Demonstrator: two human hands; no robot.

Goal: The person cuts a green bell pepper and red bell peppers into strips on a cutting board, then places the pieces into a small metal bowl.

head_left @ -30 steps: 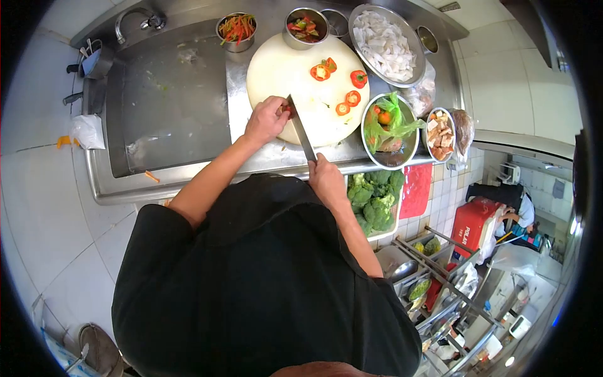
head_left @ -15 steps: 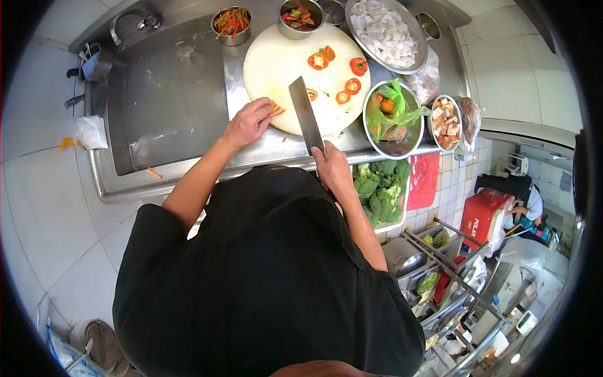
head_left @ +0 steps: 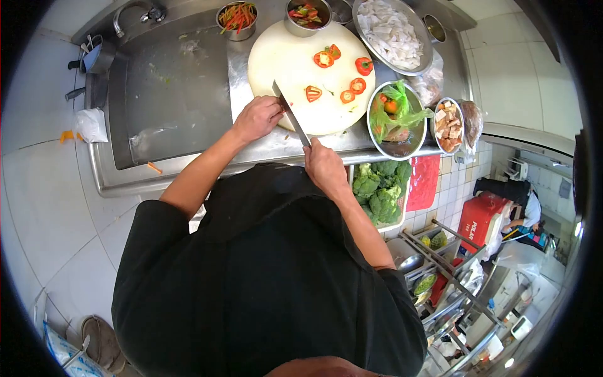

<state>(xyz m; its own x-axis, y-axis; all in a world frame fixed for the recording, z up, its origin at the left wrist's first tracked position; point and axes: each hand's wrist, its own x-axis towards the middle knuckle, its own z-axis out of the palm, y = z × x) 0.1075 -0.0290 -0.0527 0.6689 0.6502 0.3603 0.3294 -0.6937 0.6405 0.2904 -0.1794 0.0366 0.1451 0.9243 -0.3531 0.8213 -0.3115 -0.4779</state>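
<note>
Right hand [head_left: 323,168] grips my knife [head_left: 290,116] by the handle; left hand [head_left: 257,117], curled at the board's [head_left: 282,63] near-left edge, seems to pin a pepper piece, mostly hidden. Peppers [head_left: 339,69] are light, slick-skinned and crisp: best held flat under fingertips.

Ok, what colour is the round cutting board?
The cutting board is off-white, cream; the head view shows it.

Glossy steel knife [head_left: 290,114] – matt cutting board [head_left: 295,63] (smooth, plastic-looking), brushed-metal counter [head_left: 182,100]
</note>
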